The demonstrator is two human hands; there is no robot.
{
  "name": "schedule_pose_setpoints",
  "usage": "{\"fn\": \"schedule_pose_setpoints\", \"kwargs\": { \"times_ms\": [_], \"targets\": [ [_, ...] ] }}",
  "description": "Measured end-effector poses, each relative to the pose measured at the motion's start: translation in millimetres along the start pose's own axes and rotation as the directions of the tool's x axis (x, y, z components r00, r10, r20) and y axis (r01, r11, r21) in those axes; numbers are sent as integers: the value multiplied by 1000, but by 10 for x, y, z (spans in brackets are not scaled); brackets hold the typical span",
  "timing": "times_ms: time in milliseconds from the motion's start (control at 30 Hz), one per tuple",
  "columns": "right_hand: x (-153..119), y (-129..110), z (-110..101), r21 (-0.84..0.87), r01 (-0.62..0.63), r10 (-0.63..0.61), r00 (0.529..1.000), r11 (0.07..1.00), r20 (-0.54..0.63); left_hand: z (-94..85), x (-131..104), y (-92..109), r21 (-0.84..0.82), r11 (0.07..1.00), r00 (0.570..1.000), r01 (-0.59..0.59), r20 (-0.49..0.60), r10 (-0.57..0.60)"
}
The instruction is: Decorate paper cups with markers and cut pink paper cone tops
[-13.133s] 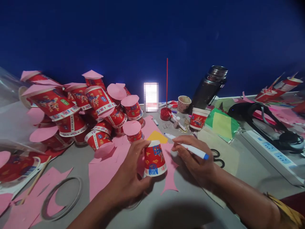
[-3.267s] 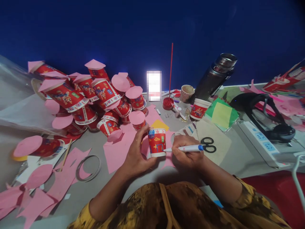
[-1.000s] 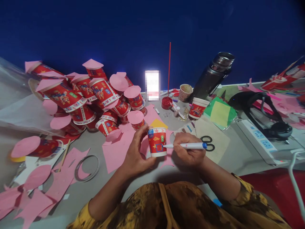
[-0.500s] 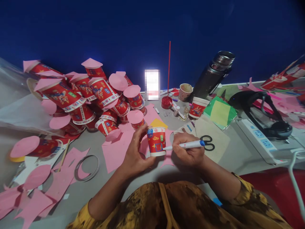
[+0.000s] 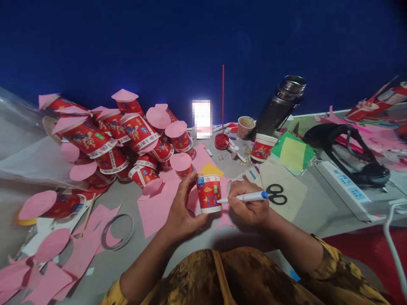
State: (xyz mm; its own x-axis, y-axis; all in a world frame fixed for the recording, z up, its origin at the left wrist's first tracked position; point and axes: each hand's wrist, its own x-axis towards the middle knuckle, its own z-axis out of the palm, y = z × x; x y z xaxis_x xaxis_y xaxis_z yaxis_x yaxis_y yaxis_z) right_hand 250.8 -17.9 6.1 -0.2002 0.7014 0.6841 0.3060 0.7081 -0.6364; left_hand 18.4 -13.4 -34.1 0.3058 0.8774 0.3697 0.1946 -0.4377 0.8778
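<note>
1. Stray stroke judged the main risk: cup (image 5: 208, 197) was steadied by one hand only, so a roll or tilt under pen pressure could have pulled the line off course
2. Dent risk: thin wall could have been buckled if the pinch had been tightened or the tip pressed too hard
3. Smear risk: if ink on the blue outline (image 5: 208, 201) was wet, it could have been smudged by a fingertip or by the pen being dragged across
4. Snag risk, minor: the blue rear end of the marker (image 5: 252, 196) was held near the handles of the scissors (image 5: 275, 194), so a wide swing of the wrist could have been caught there
5. Left grip: cup was held in left hand (image 5: 181, 207), fingers parted by about the cup's height, index up by the rim, thumb down by the base
6. Right grip: marker was pinched in a writing hold by right hand (image 5: 249, 203), fingers closely curled, tip pointed left
7. Cup position: between the hands, roughly upright with a slight lean, wide rim up, in front of yellow paper (image 5: 212, 169); its drawn side was left uncovered by the fingers
8. Marker tip was placed at the cup's lower right edge; actual contact could not be told
</note>
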Motion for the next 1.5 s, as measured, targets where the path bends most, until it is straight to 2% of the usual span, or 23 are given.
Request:
{"fn": "schedule_pose_setpoints", "kwargs": {
  "times_ms": [67, 267, 333, 433, 600, 833, 1133, 1300, 1500],
  "targets": [
    [-13, 26, 5, 35, -21, 21, 1000, 999, -4, -5, 0, -4, 1, 1000, 1000, 5, 6, -5],
    [-68, 59, 32, -7, -110, 107, 983, 994, -147, -30, 0, 21, 38, 996, 997, 75, -34, -74],
    [-51, 36, 39, -24, -99, 95, 988, 995, -123, -49, 5, 25, 90, 993, 997, 76, -34, -74],
    [-4, 10, 42, -33, -12, 10, 998, 999, -55, -73, 21, 20, 151, 988, 1000, 19, -11, -17],
    [0, 47, 77, 47, 38, -37, 999, 998, -18, -57, 32, 19, 218, 976, 1000, -22, -16, 26],
    [-72, 118, 195, 41, 51, -48, 997, 998, -61, -33, 16, 19, 238, 971, 999, -15, -30, 23],
    [-86, 79, 75, -15, -32, 31, 999, 999, -43, 9, -14, -4, 141, 990, 998, -5, -65, 14],
    [-44, 51, 62, -72, -47, 41, 995, 996, -92, -3, -38, -19, 102, 994, 998, 24, -56, -18],
    [-16, -16, 67, 46, 26, -24, 999, 999, -41, -46, 0, 30, 197, 980, 999, -4, -33, 11]
  ]
}}
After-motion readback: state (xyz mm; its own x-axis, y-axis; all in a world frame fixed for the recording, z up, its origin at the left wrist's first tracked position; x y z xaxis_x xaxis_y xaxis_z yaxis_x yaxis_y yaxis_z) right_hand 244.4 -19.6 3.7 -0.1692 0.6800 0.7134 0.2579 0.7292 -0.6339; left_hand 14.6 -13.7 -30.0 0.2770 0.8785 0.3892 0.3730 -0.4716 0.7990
